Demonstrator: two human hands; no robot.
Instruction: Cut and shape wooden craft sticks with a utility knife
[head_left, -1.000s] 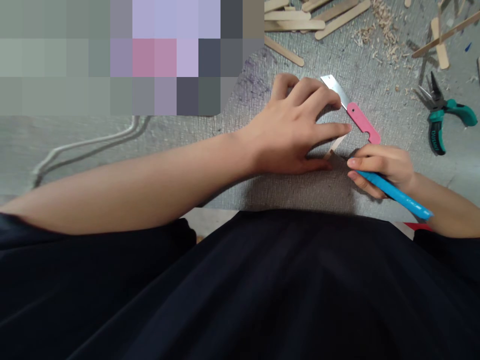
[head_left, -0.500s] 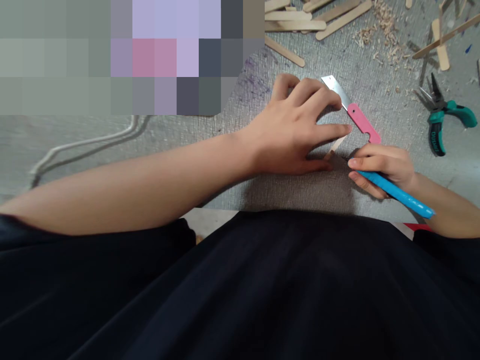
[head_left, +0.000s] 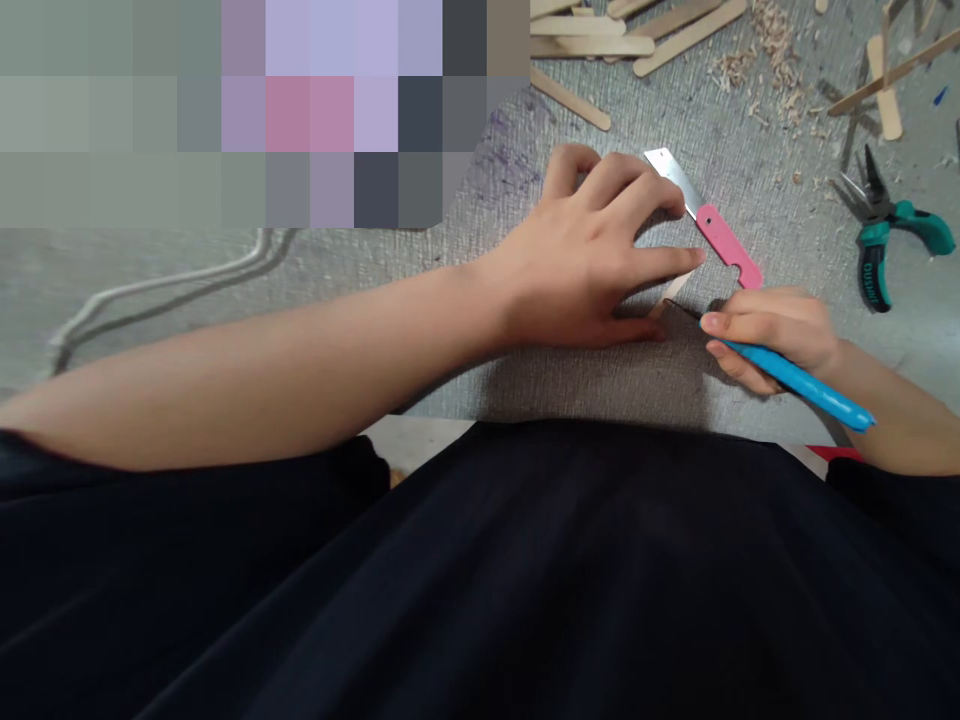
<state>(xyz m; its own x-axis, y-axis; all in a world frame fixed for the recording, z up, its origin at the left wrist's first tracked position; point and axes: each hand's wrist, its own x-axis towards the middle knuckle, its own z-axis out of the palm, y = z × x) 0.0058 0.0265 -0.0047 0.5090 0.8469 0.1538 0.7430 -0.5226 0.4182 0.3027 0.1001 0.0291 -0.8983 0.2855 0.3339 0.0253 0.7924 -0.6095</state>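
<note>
My right hand [head_left: 776, 335] grips a pen-like tool [head_left: 799, 385] with a blue handle and a thin dark tip. Its tip touches or hovers just over a small flat wooden stick [head_left: 677, 287] on the table; I cannot tell which. My left hand [head_left: 600, 245] lies with fingers spread, thumb and index fingertip holding the stick down near its two ends. Part of the stick is hidden under them. Just beyond both hands lies a small folding knife [head_left: 727, 245], its pink handle and blade opened out. Its blade passes close by my left fingertips.
Craft sticks [head_left: 592, 45] lie heaped at the back, with wood shavings [head_left: 776, 45] beside them. Green-and-black pliers [head_left: 877, 225] rest at the right, below some crossed sticks [head_left: 889, 90]. A white cord or wire [head_left: 172, 278] lies left. The upper left is blurred out.
My right hand has shifted slightly to the right with the blue tool, and its thin tip now shows more plainly over the stick. My left hand stays in place.
</note>
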